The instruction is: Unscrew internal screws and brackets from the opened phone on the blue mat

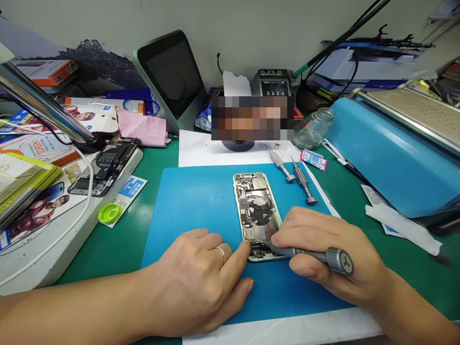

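An opened smartphone (257,203) lies on the blue work mat (190,206), its inner circuit boards and metal frame bare. My right hand (334,254) is closed round a grey precision screwdriver (316,255). The driver is held nearly level, and its tip meets the lower part of the phone's inside. My left hand (212,273) rests on the mat with its index fingertip on the phone's lower left edge. Its thumb is apart from the index finger, and the other fingers are curled. Two more screwdrivers, one silver (280,163) and one dark grey (304,182), lie beyond my right hand.
On a white box at left sits another opened phone (108,165), near a green cap (109,212). A tablet-like screen (172,72) stands behind. A glass jar (316,127) and a blue-covered machine (381,153) are at right. Part of the back is pixelated.
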Tool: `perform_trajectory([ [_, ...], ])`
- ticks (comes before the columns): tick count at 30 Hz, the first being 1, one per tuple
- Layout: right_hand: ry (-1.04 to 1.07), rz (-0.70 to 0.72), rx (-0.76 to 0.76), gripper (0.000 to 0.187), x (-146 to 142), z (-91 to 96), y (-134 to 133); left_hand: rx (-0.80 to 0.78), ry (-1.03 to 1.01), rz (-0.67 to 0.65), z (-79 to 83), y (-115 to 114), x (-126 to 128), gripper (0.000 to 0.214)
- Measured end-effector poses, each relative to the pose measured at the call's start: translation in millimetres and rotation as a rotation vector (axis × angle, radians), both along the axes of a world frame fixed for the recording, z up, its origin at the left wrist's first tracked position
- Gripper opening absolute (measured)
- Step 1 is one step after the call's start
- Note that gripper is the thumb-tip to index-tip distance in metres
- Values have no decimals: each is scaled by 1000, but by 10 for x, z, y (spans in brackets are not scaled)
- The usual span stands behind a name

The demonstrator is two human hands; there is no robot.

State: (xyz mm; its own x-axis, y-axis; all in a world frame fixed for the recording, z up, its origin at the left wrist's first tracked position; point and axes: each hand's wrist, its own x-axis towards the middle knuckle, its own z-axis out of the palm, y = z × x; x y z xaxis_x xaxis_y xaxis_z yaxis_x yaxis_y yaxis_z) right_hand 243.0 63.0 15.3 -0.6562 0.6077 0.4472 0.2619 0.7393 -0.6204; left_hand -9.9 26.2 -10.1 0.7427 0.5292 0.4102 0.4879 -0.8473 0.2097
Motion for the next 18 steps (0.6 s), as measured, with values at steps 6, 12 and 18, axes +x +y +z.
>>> perform_trajectory([
  [6, -9, 3, 27, 33, 1, -5, 10, 2, -17, -3, -6, -3, 10, 33],
  [12, 36, -45, 23, 31, -2, 11, 9, 8, -17, -3, -3, 0, 9, 33],
  [18, 9, -63, 13, 31, -7, 34, 6, 8, -11, -5, 4, -4, -1, 34],
])
